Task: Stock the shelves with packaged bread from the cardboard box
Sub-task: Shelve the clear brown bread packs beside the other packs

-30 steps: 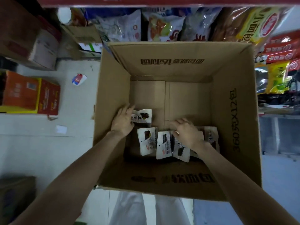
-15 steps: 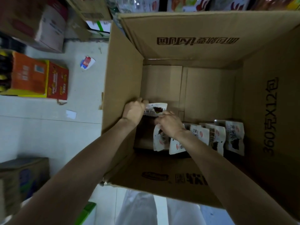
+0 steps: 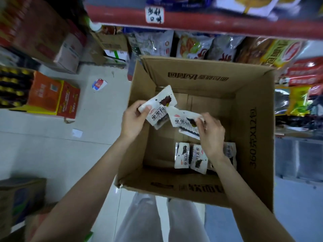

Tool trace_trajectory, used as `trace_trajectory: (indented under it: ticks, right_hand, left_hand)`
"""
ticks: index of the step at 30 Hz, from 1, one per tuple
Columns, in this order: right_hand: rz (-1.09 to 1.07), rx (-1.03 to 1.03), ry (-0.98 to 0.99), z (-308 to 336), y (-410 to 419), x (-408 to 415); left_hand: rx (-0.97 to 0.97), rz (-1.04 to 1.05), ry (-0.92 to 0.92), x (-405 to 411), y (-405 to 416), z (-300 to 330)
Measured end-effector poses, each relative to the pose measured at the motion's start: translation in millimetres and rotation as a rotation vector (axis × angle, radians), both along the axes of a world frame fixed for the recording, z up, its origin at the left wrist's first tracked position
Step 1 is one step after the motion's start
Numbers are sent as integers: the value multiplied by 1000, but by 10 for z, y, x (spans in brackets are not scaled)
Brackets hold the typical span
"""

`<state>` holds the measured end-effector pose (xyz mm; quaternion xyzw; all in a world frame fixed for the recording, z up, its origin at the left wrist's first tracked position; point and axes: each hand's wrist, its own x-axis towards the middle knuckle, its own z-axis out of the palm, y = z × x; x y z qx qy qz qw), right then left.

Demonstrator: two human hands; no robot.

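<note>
An open cardboard box [image 3: 253,123] stands on the floor below me. My left hand [image 3: 133,119] pinches a white bread packet [image 3: 160,105] by its corner, lifted above the box's left side. Beside it, my right hand [image 3: 210,131] pinches a second white packet [image 3: 185,120] by its right end. The two packets overlap slightly in mid-air. Several more packets [image 3: 182,155] stand in a row on the box bottom, partly hidden by my right wrist.
A red shelf edge [image 3: 192,23] runs across the top, with bagged snacks [image 3: 190,46] on the shelf below it. An orange carton [image 3: 52,95] and brown cartons [image 3: 57,42] sit on the tiled floor at left. A wrapper [image 3: 98,84] lies on the floor.
Both hands have risen out of the box bottom, each lifting a bread packet. The camera has tilted up, bringing the shelf into view.
</note>
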<state>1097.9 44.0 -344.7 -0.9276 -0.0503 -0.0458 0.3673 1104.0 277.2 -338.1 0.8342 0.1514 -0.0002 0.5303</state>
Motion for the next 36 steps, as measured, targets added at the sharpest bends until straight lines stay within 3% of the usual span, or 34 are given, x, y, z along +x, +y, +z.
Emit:
trace_trajectory:
  ticks: [3, 6, 9, 13, 20, 26, 29, 32, 36]
  right_hand:
    - [-129, 134, 92, 462, -13, 102]
    - [-267, 535, 252, 871, -6, 210]
    - [-297, 856, 380, 1278, 55, 236]
    - [-182, 900, 379, 1718, 183, 261]
    - [-86, 810, 323, 2159, 597, 516]
    - [-54, 523, 96, 2400, 1079, 885]
    - [-60, 233, -70, 2457, 1282, 1042]
    - [-103, 51, -198, 2539, 1468, 1144]
    - [-147, -21, -240, 2565, 1637, 1288]
  left_hand:
    - [-252, 201, -47, -72, -17, 455]
    - [-409, 326, -99, -131, 66, 830]
    - [-432, 320, -135, -181, 220, 1127]
    - [-374, 268, -179, -197, 476, 1441]
    - [-184, 214, -293, 120, 960, 1865]
    - [406, 122, -377, 668, 1469, 2091]
    - [618, 82, -439, 975, 1662, 2216]
    - [642, 91, -472, 1253, 1769, 2375]
    - [443, 103, -440, 1624, 1934, 2376]
